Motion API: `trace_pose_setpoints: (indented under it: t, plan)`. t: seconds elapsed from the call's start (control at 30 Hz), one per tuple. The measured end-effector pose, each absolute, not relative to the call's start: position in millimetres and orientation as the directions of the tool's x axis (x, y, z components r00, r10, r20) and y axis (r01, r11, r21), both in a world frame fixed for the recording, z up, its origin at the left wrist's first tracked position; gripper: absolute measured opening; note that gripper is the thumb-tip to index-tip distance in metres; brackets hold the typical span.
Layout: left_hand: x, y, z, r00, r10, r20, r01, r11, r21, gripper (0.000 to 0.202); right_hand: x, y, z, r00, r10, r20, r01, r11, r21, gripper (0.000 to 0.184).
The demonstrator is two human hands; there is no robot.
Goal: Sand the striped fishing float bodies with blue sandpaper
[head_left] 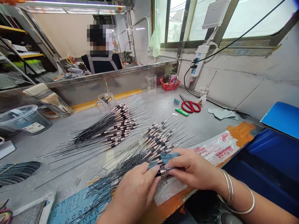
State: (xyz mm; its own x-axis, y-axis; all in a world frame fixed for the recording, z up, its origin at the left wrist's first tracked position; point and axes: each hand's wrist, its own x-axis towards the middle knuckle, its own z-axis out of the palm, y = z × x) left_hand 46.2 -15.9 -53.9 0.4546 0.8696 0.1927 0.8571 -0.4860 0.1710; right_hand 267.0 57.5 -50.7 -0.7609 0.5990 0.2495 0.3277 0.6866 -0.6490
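Observation:
My left hand (134, 193) and my right hand (193, 169) meet at the near edge of the grey bench. Both pinch one slim fishing float (162, 171), its striped body wrapped in a small blue piece of sandpaper (168, 157) held by my right fingers. Just beyond my hands lies a pile of the same striped floats (158, 140) with long thin black stems. A second, larger pile of floats (116, 124) fans out further back to the left. Bangles ring my right wrist.
Red scissors (191, 106), a green lighter (181, 112), a glass mug (151, 83) and a red basket (169, 84) sit at the back right. A blue sandpaper sheet (72, 207) lies under my left hand. Plastic tubs (24, 119) stand left. Another person sits beyond the metal divider (93, 81).

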Motion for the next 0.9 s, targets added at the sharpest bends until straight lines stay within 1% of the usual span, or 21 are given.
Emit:
trace_pose_setpoints:
  t: [0.1,0.17,0.3,0.43,0.63,0.9]
  plan:
    - [46,-15,-54,0.460,0.865,0.201,0.856,-0.492,0.160,0.027,271,58,-50,-0.752,0.591,0.290,0.291,0.694,-0.659,0.020]
    - [47,-14,-54,0.460,0.864,0.206,0.856,-0.493,0.157,0.027,272,58,-50,-0.752,0.591,0.291,0.290,0.694,-0.658,0.021]
    - [48,-13,-54,0.461,0.867,0.192,0.851,-0.493,0.180,0.025,269,55,-53,-0.772,0.594,0.226,0.352,0.696,-0.625,0.019]
    - [49,-14,-54,0.462,0.864,0.200,0.848,-0.496,0.185,0.025,264,52,-55,-0.746,0.628,0.221,0.411,0.695,-0.590,0.017]
    - [50,-13,-53,0.460,0.867,0.192,0.858,-0.490,0.155,0.025,261,52,-54,-0.734,0.636,0.237,0.397,0.686,-0.610,0.016]
    - [49,-15,-52,0.460,0.868,0.190,0.851,-0.491,0.185,0.026,262,51,-54,-0.739,0.634,0.229,0.387,0.677,-0.625,0.017]
